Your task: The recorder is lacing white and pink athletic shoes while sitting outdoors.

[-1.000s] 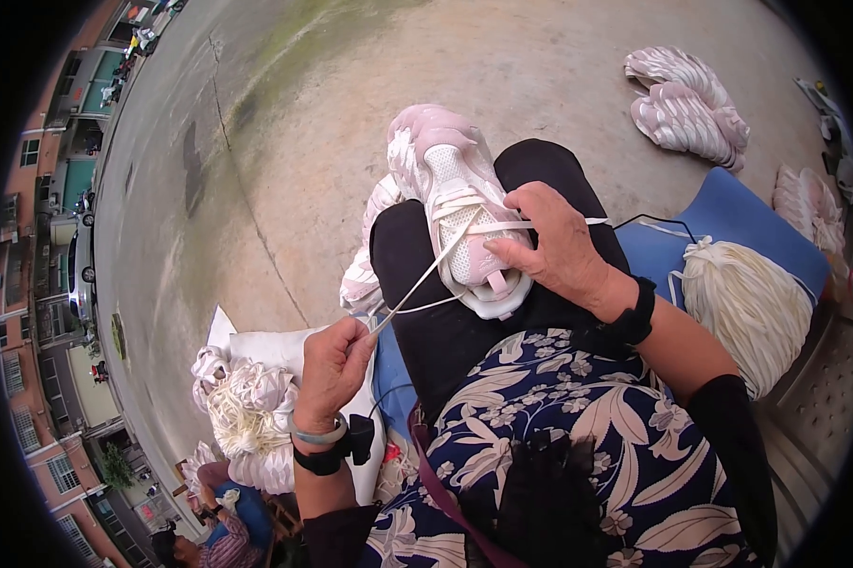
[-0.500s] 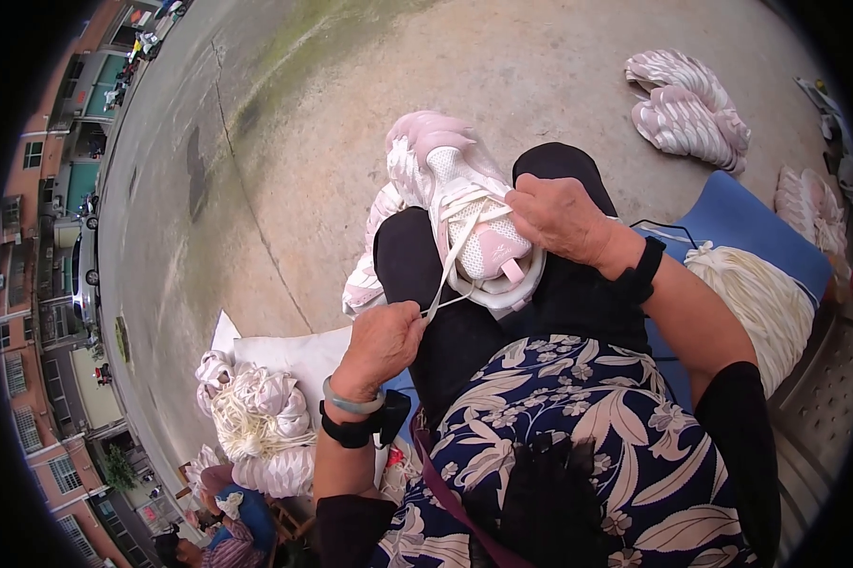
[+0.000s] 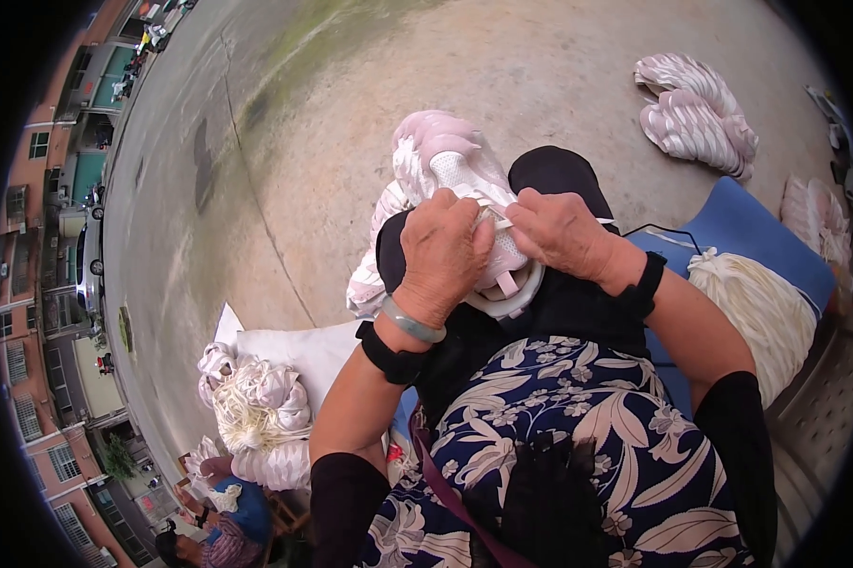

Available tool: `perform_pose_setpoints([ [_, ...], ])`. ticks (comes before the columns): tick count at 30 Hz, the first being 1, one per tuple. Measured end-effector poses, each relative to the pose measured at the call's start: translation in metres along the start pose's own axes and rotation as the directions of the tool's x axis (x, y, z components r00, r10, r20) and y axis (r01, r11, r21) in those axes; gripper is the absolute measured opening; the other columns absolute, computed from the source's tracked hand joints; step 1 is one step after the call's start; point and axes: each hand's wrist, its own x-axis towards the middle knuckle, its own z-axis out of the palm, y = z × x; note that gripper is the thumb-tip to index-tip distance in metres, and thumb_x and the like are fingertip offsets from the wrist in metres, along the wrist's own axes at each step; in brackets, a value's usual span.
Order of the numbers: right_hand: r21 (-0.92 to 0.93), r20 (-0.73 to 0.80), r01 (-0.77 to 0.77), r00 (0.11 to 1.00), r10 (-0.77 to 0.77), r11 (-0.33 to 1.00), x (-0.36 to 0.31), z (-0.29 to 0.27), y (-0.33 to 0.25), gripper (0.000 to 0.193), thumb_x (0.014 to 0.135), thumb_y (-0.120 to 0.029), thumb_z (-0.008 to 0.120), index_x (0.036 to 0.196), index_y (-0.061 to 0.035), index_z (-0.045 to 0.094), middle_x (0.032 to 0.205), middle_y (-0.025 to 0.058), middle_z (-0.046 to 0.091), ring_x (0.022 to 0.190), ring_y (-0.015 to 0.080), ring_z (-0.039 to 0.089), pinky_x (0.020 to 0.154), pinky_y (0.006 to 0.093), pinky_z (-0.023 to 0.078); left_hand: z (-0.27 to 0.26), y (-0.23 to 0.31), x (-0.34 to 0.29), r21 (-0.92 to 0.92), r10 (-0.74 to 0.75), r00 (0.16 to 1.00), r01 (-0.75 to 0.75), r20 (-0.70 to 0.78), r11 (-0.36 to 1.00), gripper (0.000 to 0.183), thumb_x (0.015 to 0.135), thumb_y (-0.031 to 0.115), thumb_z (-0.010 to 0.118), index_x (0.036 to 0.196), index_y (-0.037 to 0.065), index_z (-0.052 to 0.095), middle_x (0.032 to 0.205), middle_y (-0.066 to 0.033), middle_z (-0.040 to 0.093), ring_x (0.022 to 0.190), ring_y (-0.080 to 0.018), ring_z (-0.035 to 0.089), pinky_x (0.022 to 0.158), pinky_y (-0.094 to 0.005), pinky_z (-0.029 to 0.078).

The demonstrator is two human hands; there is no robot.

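Observation:
A pink and white sneaker (image 3: 442, 142) rests between my knees, its toe pointing away from me and its pink heel tab toward my lap. Both hands meet over its lacing area. My left hand (image 3: 448, 248) is closed at the left side of the laces, its fingers pinched on the white shoelace. Close beside it, my right hand (image 3: 561, 237) pinches the white shoelace (image 3: 504, 224) too, and a loose lace end sticks out past its knuckles. The fingers cover most of the eyelets and the tongue.
More pink and white shoes (image 3: 696, 118) lie on the concrete at far right. A bundle of white laces (image 3: 757, 317) hangs over a blue surface (image 3: 748, 227) on my right. At left, shoes and tangled laces (image 3: 256, 407) sit on a white sheet. Another person (image 3: 223, 530) sits at lower left.
My left hand has come up and right from beside my left knee to the top of the sneaker, next to my right hand. The stretched lace no longer shows below the shoe.

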Motion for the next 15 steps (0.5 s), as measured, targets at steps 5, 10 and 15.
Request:
perform_pose_setpoints([
  [5,0.036,-0.026,-0.006,1.0,0.007,0.999,-0.002,0.002,0.001,0.013,0.077,-0.015,0.06,0.078,-0.0049,0.052,0.074,0.01,0.051,0.062,0.0265,0.059,0.052,0.0355,0.048,0.005,0.005,0.01,0.138,0.039,0.993,-0.054,0.114,0.989,0.008,0.074,0.01,0.059,0.072,0.004,0.054,0.072,-0.014,0.056,0.071,-0.0338,0.057,0.061,-0.0425,0.045],
  [10,0.047,-0.017,-0.004,1.0,0.005,0.999,-0.003,0.002,0.002,0.013,0.078,-0.015,0.06,0.08,-0.0048,0.053,0.075,0.0105,0.052,0.062,0.0274,0.059,0.052,0.0364,0.048,0.005,0.004,0.018,0.131,-0.025,0.985,0.002,0.171,0.991,0.008,0.078,0.01,0.058,0.08,0.004,0.053,0.071,-0.0173,0.057,0.07,-0.038,0.058,0.062,-0.0465,0.045],
  [15,0.05,-0.009,-0.024,1.0,0.024,0.998,-0.004,0.001,0.002,0.013,0.078,-0.016,0.06,0.08,-0.0046,0.054,0.076,0.0105,0.052,0.062,0.0277,0.06,0.052,0.0364,0.048,-0.006,0.003,0.029,0.18,-0.099,0.94,0.041,0.325,0.983,0.008,0.079,0.01,0.054,0.074,0.003,0.052,0.069,-0.019,0.06,0.066,-0.0395,0.06,0.058,-0.0479,0.047],
])
